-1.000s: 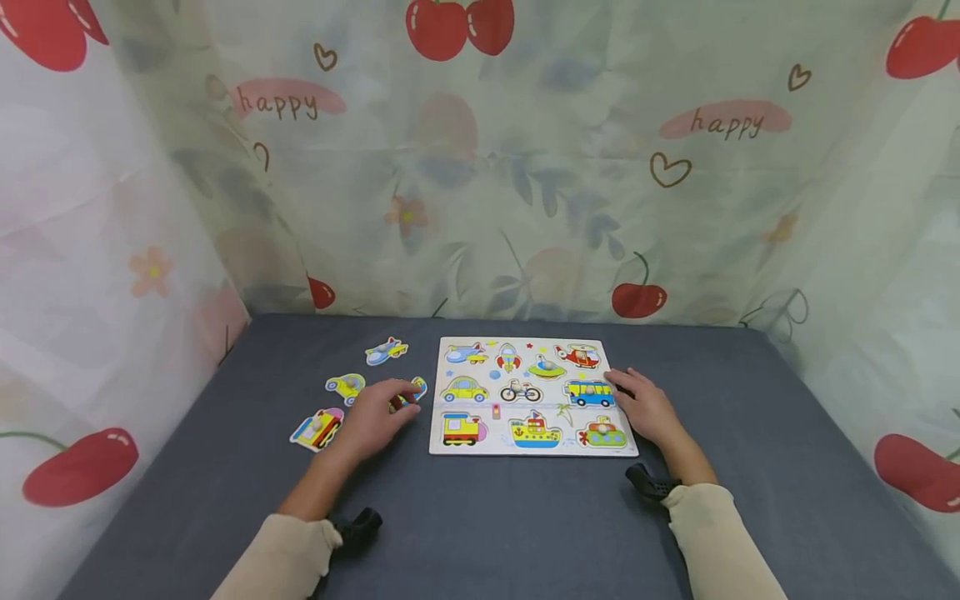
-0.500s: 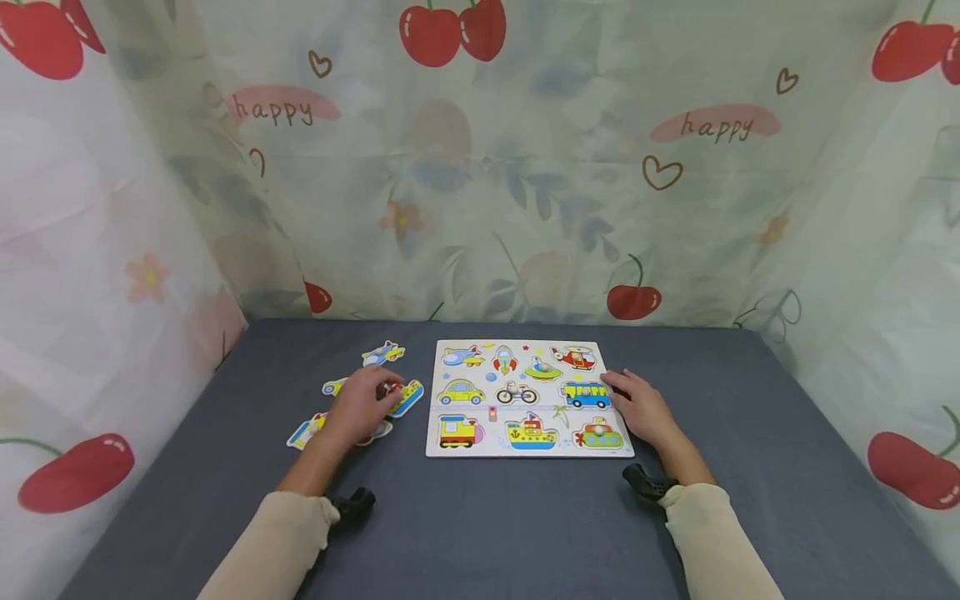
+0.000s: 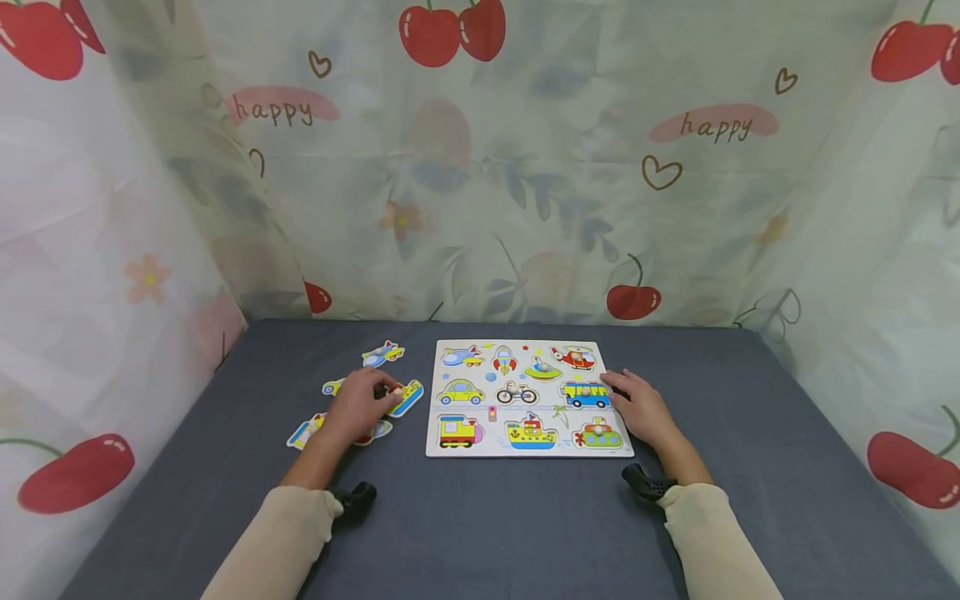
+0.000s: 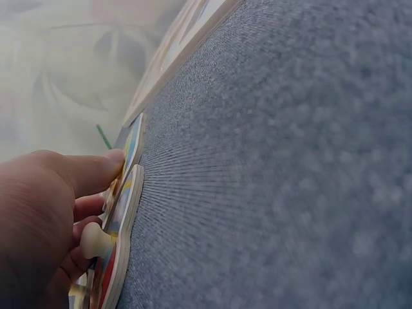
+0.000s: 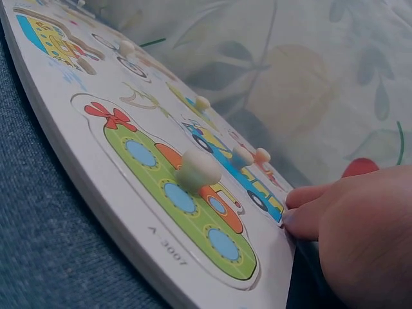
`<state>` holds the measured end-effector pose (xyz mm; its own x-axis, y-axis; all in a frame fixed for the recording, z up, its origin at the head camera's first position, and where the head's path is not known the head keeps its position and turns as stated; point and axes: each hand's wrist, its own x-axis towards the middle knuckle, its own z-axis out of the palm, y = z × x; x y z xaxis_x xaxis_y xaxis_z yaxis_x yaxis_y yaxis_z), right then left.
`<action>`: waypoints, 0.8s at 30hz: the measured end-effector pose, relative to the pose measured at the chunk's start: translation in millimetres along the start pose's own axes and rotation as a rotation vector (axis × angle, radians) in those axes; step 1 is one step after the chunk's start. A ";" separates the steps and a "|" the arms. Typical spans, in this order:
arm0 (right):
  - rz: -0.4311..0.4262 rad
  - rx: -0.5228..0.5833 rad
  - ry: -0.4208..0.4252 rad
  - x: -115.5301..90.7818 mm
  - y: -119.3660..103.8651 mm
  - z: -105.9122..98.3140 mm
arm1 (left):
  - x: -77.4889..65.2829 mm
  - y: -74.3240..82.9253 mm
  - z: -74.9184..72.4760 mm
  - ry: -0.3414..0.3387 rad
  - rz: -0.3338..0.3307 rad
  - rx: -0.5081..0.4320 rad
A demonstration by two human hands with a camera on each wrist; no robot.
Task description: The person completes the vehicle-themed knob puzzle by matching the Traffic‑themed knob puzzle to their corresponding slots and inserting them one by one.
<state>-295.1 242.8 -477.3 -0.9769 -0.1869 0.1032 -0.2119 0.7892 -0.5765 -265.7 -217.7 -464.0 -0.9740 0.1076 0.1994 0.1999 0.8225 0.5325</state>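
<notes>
In the head view my left hand (image 3: pixel 362 406) reaches over several loose wooden puzzle pieces, thumb and fingers pinching the ship piece (image 3: pixel 408 400) at its left part. The left wrist view has my thumb (image 4: pixel 96 172) against that ship piece (image 4: pixel 134 143), other fingers curled behind a nearer piece with a round knob (image 4: pixel 95 241). Fingertips of my right hand (image 3: pixel 643 410) rest at the right edge of the white puzzle board (image 3: pixel 491 437), beside the bus piece (image 3: pixel 585 395). Knobs stand on the submarine piece (image 5: pixel 174 187) and others seated in the board.
Around my left hand lie the plane piece (image 3: pixel 383 354), the partly covered car piece (image 3: pixel 332 387), the train piece (image 3: pixel 303 432) and another partly hidden piece (image 3: pixel 381 431). A dark grey cloth (image 3: pixel 495 533) covers the table; printed curtains (image 3: pixel 480 192) enclose it.
My left hand has drawn back slightly to the left from its place a second ago, uncovering more of the ship piece, and its thumb has come onto that piece. The right hand stays put.
</notes>
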 end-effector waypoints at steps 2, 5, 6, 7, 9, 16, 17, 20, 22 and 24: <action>0.003 -0.003 0.001 0.2 0.1 -0.1 | 1.2 -0.7 0.8 0.004 -0.019 -0.007; 0.007 -0.003 0.003 0.6 0.6 -0.4 | 2.9 -1.8 2.2 0.012 -0.037 -0.017; 0.008 -0.003 0.004 0.7 0.8 -0.7 | 3.4 -1.8 2.6 0.015 -0.039 -0.021; 0.008 -0.003 0.005 0.8 1.0 -1.0 | 3.9 -1.8 2.9 0.017 -0.041 -0.022; 0.007 -0.005 0.005 1.1 1.4 -1.6 | 4.6 -1.0 3.3 0.021 -0.042 -0.023; 0.028 -0.024 -0.006 0.4 -0.6 0.9 | 4.4 -1.3 6.7 0.027 -0.043 -0.013; 0.029 -0.025 -0.007 0.4 -0.4 1.6 | 4.0 -1.4 7.2 0.030 -0.044 -0.012; 0.026 -0.022 0.001 0.3 0.2 2.5 | 3.6 -1.9 8.5 0.036 -0.048 -0.013; 0.027 -0.018 0.003 0.2 0.2 2.7 | 3.9 -2.0 9.2 0.038 -0.056 -0.010; 0.028 -0.012 0.005 0.0 0.3 2.5 | 4.4 -1.3 9.5 0.037 -0.059 -0.002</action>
<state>-295.1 241.6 -479.4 -0.9827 -0.1616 0.0908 -0.1843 0.8010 -0.5695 -271.2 -213.0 -471.6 -0.9795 0.0380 0.1976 0.1421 0.8258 0.5457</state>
